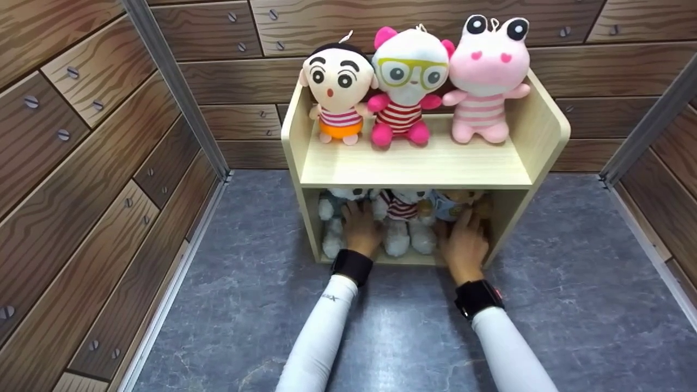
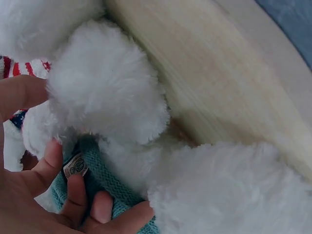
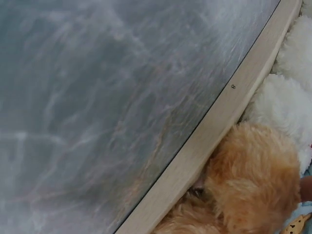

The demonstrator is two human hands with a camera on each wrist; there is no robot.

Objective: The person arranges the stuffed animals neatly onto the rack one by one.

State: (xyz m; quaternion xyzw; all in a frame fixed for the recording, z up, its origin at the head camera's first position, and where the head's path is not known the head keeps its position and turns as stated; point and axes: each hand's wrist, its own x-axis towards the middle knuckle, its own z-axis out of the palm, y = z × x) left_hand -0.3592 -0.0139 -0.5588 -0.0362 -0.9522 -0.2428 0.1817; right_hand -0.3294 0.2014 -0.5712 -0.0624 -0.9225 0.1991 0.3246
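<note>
My left hand (image 1: 360, 231) reaches into the lower shelf, its fingers against a white plush toy (image 1: 333, 239). In the left wrist view the fingers spread over its teal knitted sweater (image 2: 119, 187), and the thumb (image 2: 24, 95) touches its fluffy white limb (image 2: 107, 78). My right hand (image 1: 465, 245) lies against the front of a brown plush bear (image 1: 482, 206) in a light-blue top (image 1: 446, 208). Only a fingertip (image 3: 306, 188) shows in the right wrist view, beside a brown furry leg (image 3: 253, 175). Between my hands sits a white plush toy (image 1: 396, 239) in red-and-white stripes.
Three plush toys sit along the upper shelf (image 1: 414, 169): a black-haired boy (image 1: 338, 92), a panda with yellow glasses (image 1: 405, 81) and a pink frog (image 1: 487, 81). The pale wooden rack (image 1: 547, 136) stands on a grey marbled floor (image 1: 234, 283). Wood-patterned panels (image 1: 103, 207) enclose the area.
</note>
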